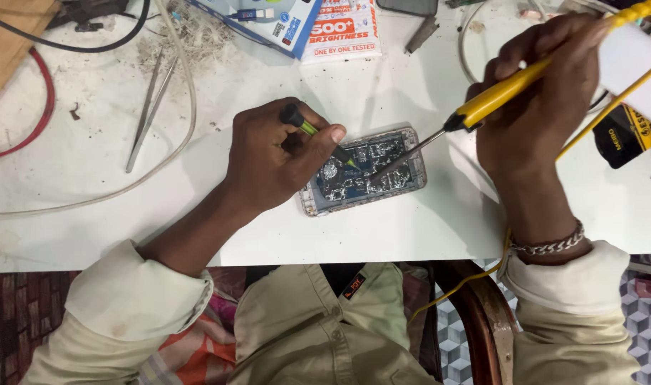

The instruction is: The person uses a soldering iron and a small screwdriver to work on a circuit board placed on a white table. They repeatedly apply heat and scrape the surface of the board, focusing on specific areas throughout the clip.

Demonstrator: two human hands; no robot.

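Your left hand point(275, 160) grips a green-shafted pick point(318, 133), fingers wrapped tight round it, its tip slanting down onto the phone point(364, 171). The phone lies open-backed on the counter point(83, 157), long axis running left to right, slightly tilted up at its right end. Your right hand point(539, 107), fingers closed on a yellow iron point(496, 96), sits right of the phone; the iron's tip points down-left onto the board. Tweezers point(148, 107) lie well left of the phone.

Opened phone point(364, 171) flat on white bench point(411, 235), circuit board exposed. Left hand point(272, 160) pinching green-handled tool point(318, 135) over board. Right hand point(532, 107) holding yellow soldering iron point(493, 100), tip touching board. Tweezers point(147, 110) well apart, left.
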